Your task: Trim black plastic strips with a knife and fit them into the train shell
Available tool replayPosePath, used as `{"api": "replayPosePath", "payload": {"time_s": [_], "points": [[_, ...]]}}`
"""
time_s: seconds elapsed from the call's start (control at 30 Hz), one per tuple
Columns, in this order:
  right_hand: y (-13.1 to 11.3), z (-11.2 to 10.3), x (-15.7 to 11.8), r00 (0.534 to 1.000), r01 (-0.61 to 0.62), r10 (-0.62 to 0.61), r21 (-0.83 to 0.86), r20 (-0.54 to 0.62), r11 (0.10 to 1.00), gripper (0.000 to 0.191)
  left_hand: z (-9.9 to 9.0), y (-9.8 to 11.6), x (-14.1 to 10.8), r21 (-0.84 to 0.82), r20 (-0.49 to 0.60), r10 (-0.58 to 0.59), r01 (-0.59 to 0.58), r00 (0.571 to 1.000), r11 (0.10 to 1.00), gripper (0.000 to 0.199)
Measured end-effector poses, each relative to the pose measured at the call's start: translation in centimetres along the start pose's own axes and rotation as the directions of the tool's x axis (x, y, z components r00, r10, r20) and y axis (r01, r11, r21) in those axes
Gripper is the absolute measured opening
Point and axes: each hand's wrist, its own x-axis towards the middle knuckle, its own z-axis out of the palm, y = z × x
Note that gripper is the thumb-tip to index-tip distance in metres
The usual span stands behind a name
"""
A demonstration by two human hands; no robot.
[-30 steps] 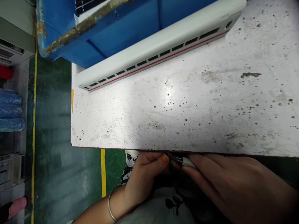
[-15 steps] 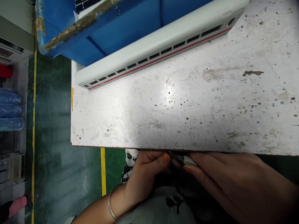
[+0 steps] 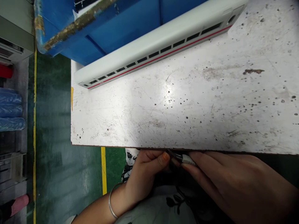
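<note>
Just below the table's front edge, my left hand (image 3: 151,165) is closed, its thumb pressed on the curled index finger. A small dark piece may be in that pinch, but it is too shaded to name. My right hand (image 3: 226,177) is closed on a slim tool (image 3: 186,159) with a whitish grip and a dark metal end. The tool's end points left towards my left thumb, and its tip lies in shadow. Further back on the table lies a white model train car body (image 3: 149,46) with dark windows and a red stripe.
A blue bin (image 3: 130,28) with a worn rim stands behind the car body. The scratched white table (image 3: 140,115) ends just above my hands. On the left are a green floor (image 3: 58,124), yellow lines and blue plastic-wrapped rolls (image 3: 10,109).
The tool in my right hand has shifted very slightly, with its tip still by my left thumb. My left hand looks the same, and the car body has stayed in place.
</note>
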Motion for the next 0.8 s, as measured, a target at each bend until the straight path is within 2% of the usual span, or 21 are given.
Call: {"api": "replayPosePath", "payload": {"time_s": [0.2,0.57,0.67,0.8], "points": [[0.75,-0.24,-0.26,0.993,0.112,-0.113,0.017,0.029,0.994,0.026,-0.08,-0.04,-0.01,0.027,-0.012,0.001,-0.001,1.000,1.000,0.035],[0.79,-0.20,-0.38,0.992,0.124,-0.125,0.028,0.035,0.992,0.028,-0.03,0.00,0.05,0.079,-0.036,-0.007,0.009,0.999,0.997,0.040],[0.82,-0.12,-0.28,0.995,0.092,-0.093,0.048,0.028,0.995,0.029,-0.31,0.04,0.07,0.125,-0.016,-0.024,0.026,1.000,0.992,0.044],[0.84,-0.16,-0.10,0.994,0.108,-0.109,0.050,0.032,0.993,0.027,-0.82,0.20,-0.02,0.154,0.045,-0.041,0.034,0.998,0.988,0.045]]}}
